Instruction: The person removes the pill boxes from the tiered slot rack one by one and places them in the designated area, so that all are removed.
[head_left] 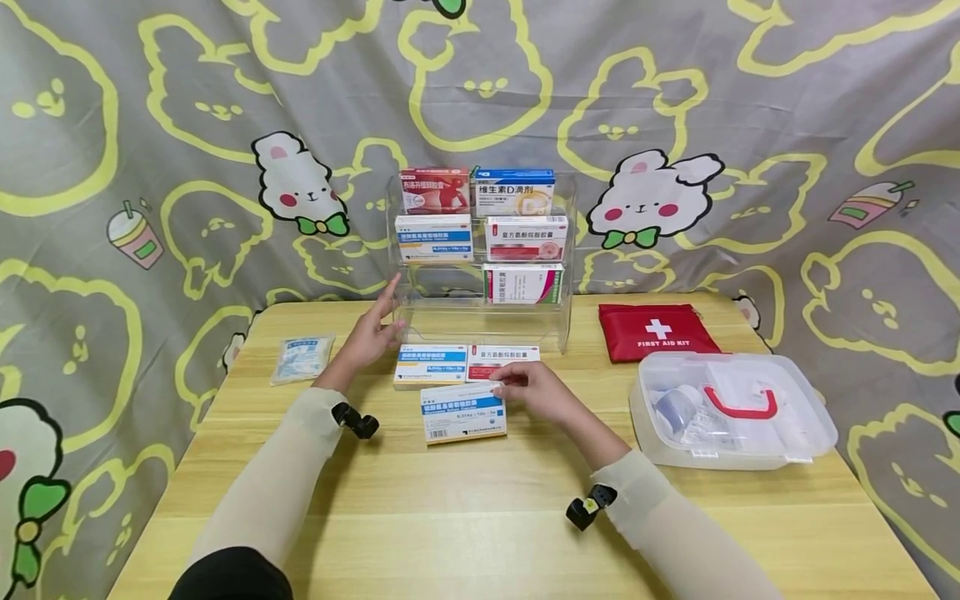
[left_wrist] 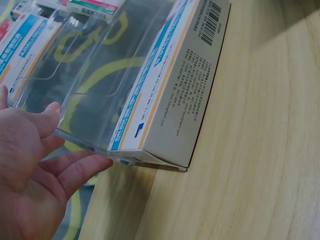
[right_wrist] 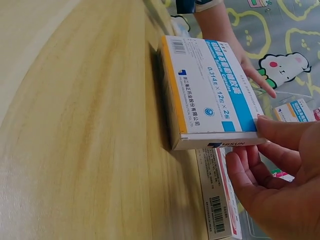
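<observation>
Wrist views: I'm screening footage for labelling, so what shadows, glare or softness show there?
Right wrist: pale sheen on the wooden table, dark shadow beside the glucosamine capsule box, whose large print is crisp; left wrist: dimmer overall, shadow on the table at the picture's upper right, the green-and-magenta box looking soft.

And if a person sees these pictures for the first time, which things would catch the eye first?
Probably the clear plastic tiered rack at the back of the wooden table, with colourful cardboard medicine boxes in its tiers. Then the bright red pouch with a white cross, on the right behind the red-handled translucent plastic case. The right hand holds a white-and-blue cardboard box in front of the rack.
</observation>
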